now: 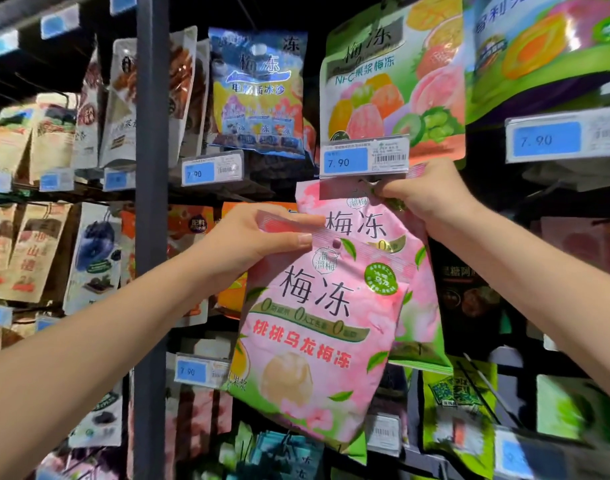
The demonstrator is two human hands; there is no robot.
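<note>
Left arm (99, 341) raised, the left hand (248, 244) pinches the front bag (314, 334) by its top edge, below the hook (366, 183); the right hand (431, 199) pinches the rear bag (397, 237) there. Level the hole (336, 242), then thread it squarely.

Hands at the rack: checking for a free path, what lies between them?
Head view: the rear pink pouch, gripped by the right hand, spans the gap to the left hand, which pinches the front pink pouch.
</note>
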